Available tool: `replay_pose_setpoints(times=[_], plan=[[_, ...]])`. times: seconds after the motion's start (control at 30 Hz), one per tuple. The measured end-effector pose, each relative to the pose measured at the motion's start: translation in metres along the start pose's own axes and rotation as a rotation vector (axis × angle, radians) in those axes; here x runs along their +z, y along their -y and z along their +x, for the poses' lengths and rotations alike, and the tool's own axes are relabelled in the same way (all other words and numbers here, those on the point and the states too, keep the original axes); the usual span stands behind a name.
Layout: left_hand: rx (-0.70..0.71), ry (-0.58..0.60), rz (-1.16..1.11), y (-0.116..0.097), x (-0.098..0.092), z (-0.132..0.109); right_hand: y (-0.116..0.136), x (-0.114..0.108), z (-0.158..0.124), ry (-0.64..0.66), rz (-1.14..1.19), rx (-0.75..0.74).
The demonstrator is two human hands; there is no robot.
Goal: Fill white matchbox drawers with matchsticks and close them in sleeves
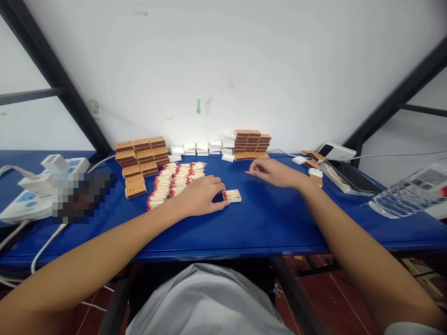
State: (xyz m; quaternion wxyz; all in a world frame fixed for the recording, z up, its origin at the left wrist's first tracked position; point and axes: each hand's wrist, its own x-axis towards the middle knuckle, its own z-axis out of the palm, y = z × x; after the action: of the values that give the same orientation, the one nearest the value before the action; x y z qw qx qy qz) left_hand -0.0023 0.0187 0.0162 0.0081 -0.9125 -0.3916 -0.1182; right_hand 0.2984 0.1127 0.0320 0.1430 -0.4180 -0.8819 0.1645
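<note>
My left hand [206, 195] is closed around the left end of a small white matchbox tray [236, 200], with the thumb on its near side and the fingers at its far side. Red-headed matches [232, 193] lie inside this tray. To its upper right, my right hand [262, 169] pinches a match [247, 172], the red head pointing left; whether more than one is held I cannot tell. Partly behind my left hand and forearm, a wide spread of loose matches [176, 179] covers the table in rough rows.
Stacked brown matchboxes [142, 153] stand at the left, more boxes [249, 142] by the wall. White trays [196, 148] line the back of the blue table [223, 232]. A power strip [21, 207] with cables is far left; a plastic bottle [405, 197] and black tray [349, 177] are right.
</note>
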Motion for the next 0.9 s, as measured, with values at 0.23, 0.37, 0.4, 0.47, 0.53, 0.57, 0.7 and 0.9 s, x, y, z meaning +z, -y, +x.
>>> replay_pose_setpoints(times=[0.23,0.37,0.4,0.47,0.53,0.57,0.7,0.9], plan=[[-0.003,-0.026,0.007,0.001,0.002,0.000,0.046,0.015,-0.002,0.120,0.155,-0.086],[0.001,-0.029,0.004,0.001,0.002,0.000,0.040,0.018,0.000,0.126,0.118,-0.081],[0.001,-0.030,0.001,0.001,0.002,0.000,0.036,0.018,0.001,0.109,0.085,-0.069],[0.001,-0.037,-0.008,0.001,0.002,0.000,0.027,0.018,0.003,0.071,0.008,-0.044],[0.003,-0.042,-0.015,0.001,0.002,0.000,0.018,0.017,0.004,0.053,-0.057,-0.026],[0.004,-0.042,-0.016,0.001,0.002,0.000,0.015,0.017,0.004,0.053,-0.079,-0.020],[0.002,-0.037,-0.013,0.001,0.002,0.000,0.012,0.017,0.005,0.060,-0.100,-0.018],[0.005,-0.036,-0.020,0.000,0.001,0.000,0.013,0.015,0.005,0.077,-0.052,-0.009]])
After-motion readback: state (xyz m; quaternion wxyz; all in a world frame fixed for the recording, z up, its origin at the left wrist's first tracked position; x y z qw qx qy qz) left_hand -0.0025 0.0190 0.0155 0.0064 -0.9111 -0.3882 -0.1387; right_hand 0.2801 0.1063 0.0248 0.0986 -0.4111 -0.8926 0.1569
